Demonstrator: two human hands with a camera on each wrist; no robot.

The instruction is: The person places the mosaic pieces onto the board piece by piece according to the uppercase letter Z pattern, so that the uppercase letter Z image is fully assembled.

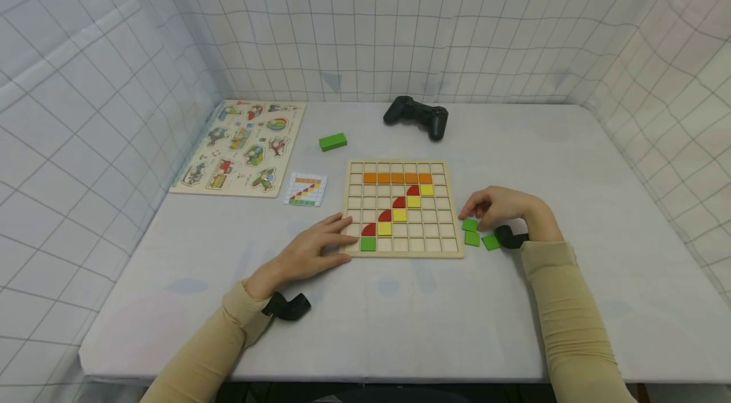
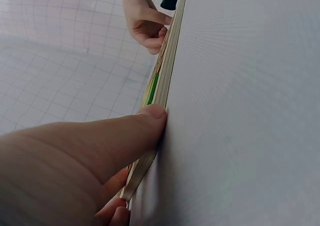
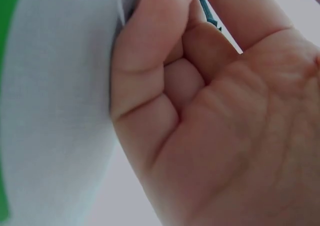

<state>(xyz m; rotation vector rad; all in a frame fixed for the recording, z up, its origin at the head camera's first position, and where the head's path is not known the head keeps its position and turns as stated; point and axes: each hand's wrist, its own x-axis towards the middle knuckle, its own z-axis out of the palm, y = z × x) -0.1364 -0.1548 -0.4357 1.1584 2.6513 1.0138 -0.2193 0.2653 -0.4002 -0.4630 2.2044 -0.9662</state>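
A wooden grid board (image 1: 440,216) lies on the table with orange squares (image 1: 398,178), stepped red quarter-round pieces (image 1: 385,216), yellow squares (image 1: 400,215) and one green square (image 1: 368,244) in its cells. My left hand (image 1: 311,247) rests at the board's lower left, fingers extended over its left edge; in the left wrist view the thumb (image 2: 152,113) lies against the side edge. My right hand (image 1: 505,207) is beside loose green tiles (image 1: 471,238) to the right. Its index finger and thumb are at opposite sides of the upper tile (image 1: 469,224); I cannot tell whether they pinch it.
A small pattern card (image 1: 305,190) lies left of the board, with a picture puzzle board (image 1: 240,149) farther left. Behind are a green block (image 1: 333,141) and a black game controller (image 1: 417,116). White gridded cloth (image 1: 388,28) walls off the back and sides.
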